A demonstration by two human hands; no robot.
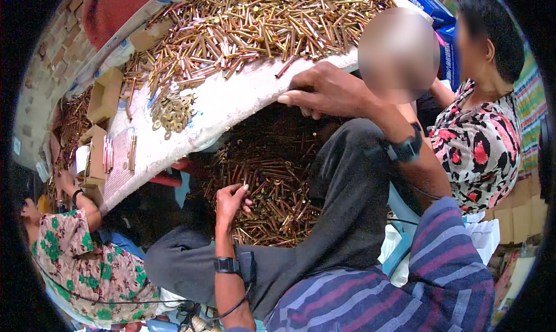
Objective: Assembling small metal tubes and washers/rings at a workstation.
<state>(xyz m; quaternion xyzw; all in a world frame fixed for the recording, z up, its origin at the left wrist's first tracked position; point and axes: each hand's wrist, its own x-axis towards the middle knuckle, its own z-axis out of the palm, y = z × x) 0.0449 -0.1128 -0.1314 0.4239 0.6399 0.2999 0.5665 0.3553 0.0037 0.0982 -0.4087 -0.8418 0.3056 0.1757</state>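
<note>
My left hand (pixel 233 203) is raised above the heap of metal tubes (pixel 278 187) below the table edge. Its fingers are bent into a pinch, with a small pale bit at the tips that is too small to name. At the front edge of the white-covered table (pixel 231 94), my right hand (pixel 324 91) has its fingers curled, and what they hold, if anything, is hidden. On the table lies a big pile of brass-coloured metal tubes (pixel 260 30). A small heap of flat washers (pixel 172 110) sits to its left.
Open cardboard boxes (pixel 105 95) stand at the table's left end, by short rows of tubes (pixel 132 152). One person in a flowered top (pixel 95 262) sits at the left, another in a patterned top (pixel 475 146) at the right. Blue boxes (pixel 425 7) are at the far right.
</note>
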